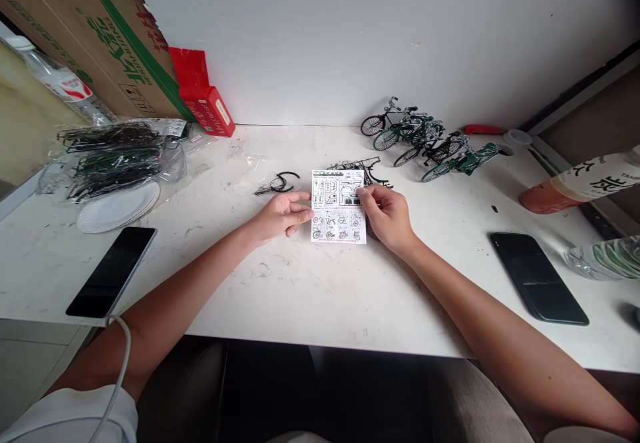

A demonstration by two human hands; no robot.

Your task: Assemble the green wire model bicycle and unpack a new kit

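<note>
A white instruction sheet (339,208) printed with part drawings and small bicycle diagrams is held up above the table. My right hand (390,220) pinches its right edge, thumb on the front. At the opposite edge, my left hand (283,216) has its thumb at the paper's rim and its index finger reaching to the edge. Behind the sheet lie dark bicycle parts (373,164), partly hidden by it. Black curved parts (285,182), like mudguards, rest on the table beyond my left hand.
Several assembled model bicycles (425,138) stand at the back right. Bagged parts (115,156) and white plates (120,208) are at left, near a red box (210,106). Phones lie on both sides: left phone (111,273), right phone (539,280). Bottles (575,186) line the right edge.
</note>
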